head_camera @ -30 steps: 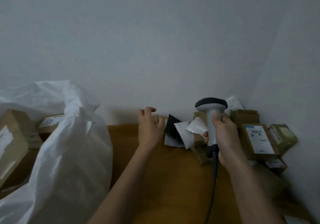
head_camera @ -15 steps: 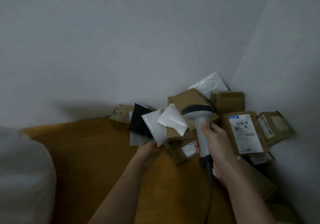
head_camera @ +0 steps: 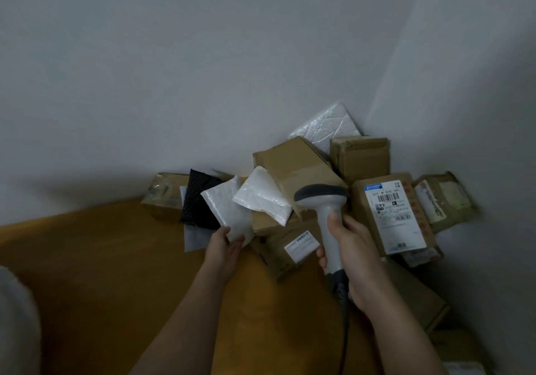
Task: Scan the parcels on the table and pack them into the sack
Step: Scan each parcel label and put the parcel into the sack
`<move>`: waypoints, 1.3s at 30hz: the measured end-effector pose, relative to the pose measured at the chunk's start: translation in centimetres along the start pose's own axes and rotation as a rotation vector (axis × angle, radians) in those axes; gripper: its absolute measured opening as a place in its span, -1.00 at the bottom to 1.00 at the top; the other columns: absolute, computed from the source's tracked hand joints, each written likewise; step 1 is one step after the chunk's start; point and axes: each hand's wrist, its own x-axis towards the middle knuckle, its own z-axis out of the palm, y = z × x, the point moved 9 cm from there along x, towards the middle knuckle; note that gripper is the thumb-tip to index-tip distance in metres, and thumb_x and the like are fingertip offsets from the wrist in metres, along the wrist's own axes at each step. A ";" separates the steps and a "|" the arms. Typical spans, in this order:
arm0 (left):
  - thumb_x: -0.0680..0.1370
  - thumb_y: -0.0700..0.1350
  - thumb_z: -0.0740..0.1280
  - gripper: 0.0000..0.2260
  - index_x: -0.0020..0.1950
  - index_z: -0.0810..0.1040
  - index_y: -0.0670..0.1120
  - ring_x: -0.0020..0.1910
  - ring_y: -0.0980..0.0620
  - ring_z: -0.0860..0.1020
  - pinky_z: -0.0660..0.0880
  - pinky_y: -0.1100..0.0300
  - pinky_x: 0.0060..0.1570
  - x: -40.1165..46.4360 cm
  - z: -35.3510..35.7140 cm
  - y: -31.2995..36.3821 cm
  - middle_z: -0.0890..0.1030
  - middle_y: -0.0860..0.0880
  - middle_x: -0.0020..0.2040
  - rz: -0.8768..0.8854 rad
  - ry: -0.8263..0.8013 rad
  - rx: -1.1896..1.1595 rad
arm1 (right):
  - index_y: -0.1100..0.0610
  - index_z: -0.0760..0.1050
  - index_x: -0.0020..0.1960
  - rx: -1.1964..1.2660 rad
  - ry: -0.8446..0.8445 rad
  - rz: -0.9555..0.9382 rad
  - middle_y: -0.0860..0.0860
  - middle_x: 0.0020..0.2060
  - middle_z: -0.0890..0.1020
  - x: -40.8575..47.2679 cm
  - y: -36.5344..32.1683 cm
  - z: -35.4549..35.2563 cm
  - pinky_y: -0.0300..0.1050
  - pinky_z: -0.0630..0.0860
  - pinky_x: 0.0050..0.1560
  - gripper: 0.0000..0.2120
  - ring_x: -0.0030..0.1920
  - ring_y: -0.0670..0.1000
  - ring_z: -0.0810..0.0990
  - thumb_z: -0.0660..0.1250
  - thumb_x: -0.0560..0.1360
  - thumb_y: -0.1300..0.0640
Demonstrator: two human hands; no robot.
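Item: my left hand (head_camera: 224, 248) pinches a white padded mailer (head_camera: 227, 215) at the pile's nine o'clock edge. My right hand (head_camera: 352, 254) grips the scanner (head_camera: 326, 218) (cord trailing down). Cardboard boxes (head_camera: 293, 161) crowd twelve to three o'clock. Orange table (head_camera: 101, 273), grey corner walls (head_camera: 203, 55).

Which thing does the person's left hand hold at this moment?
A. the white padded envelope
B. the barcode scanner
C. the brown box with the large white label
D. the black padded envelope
A: the left hand grips the lower edge of the white padded envelope, while the barcode scanner is in the right hand.
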 end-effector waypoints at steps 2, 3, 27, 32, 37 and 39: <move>0.65 -0.23 0.15 -0.81 0.23 0.44 -0.20 0.16 -0.15 0.54 0.49 0.06 0.16 -1.0 -1.3 0.9 0.43 -0.28 0.36 0.062 0.020 0.026 | 0.10 0.52 0.06 0.014 0.005 0.001 0.14 -0.32 0.55 -0.5 0.0 0.3 -0.11 0.44 -0.38 -0.75 -0.39 0.02 0.51 0.16 0.64 -0.04; 0.67 -0.21 0.14 -0.85 0.17 0.46 -0.17 0.06 -0.13 0.55 0.50 0.06 0.13 -1.6 -2.1 1.4 0.46 -0.26 0.31 0.087 0.033 0.032 | 0.10 0.52 0.07 0.020 0.006 -0.003 0.14 -0.31 0.56 -0.8 -0.1 0.5 -0.10 0.45 -0.37 -0.75 -0.38 0.02 0.52 0.17 0.64 -0.04; 0.48 -0.41 0.38 -0.62 0.26 0.43 -0.24 -0.02 -0.14 0.61 0.56 0.09 -0.17 -19.7 -12.7 7.7 0.59 -0.22 0.11 0.357 0.046 0.153 | 0.08 0.51 -0.02 0.098 -0.032 -0.209 0.15 -0.28 0.57 -16.4 -1.8 4.1 -0.13 0.47 -0.37 -0.81 -0.35 0.01 0.53 0.27 0.59 -0.04; 0.53 -0.45 0.27 -0.78 0.15 0.46 -0.26 -0.05 -0.12 0.59 0.56 0.12 -0.23 -22.3 -11.8 8.2 0.57 -0.24 0.09 0.306 -0.098 -0.023 | 0.20 0.52 0.04 0.038 0.041 -0.238 0.08 -0.34 0.56 -16.9 0.2 3.7 -0.16 0.46 -0.39 -0.75 -0.40 -0.02 0.49 0.46 0.47 0.08; 0.57 -0.45 0.21 -0.70 0.29 0.42 -0.30 -0.04 -0.12 0.58 0.53 0.09 -0.19 -23.9 -11.8 8.0 0.57 -0.26 0.13 0.236 -0.153 -0.108 | 0.18 0.51 0.01 0.121 0.044 -0.203 0.10 -0.31 0.55 -17.7 1.9 4.1 -0.15 0.49 -0.37 -0.75 -0.35 -0.01 0.51 0.51 0.42 0.15; 0.57 -0.46 0.18 -0.70 0.29 0.42 -0.32 0.01 -0.14 0.57 0.52 0.03 -0.01 -24.6 -11.8 7.2 0.58 -0.26 0.07 0.179 -0.200 -0.131 | 0.18 0.49 0.03 0.135 0.056 -0.210 0.10 -0.30 0.56 -17.9 2.0 4.3 -0.14 0.50 -0.36 -0.74 -0.36 -0.01 0.51 0.51 0.43 0.18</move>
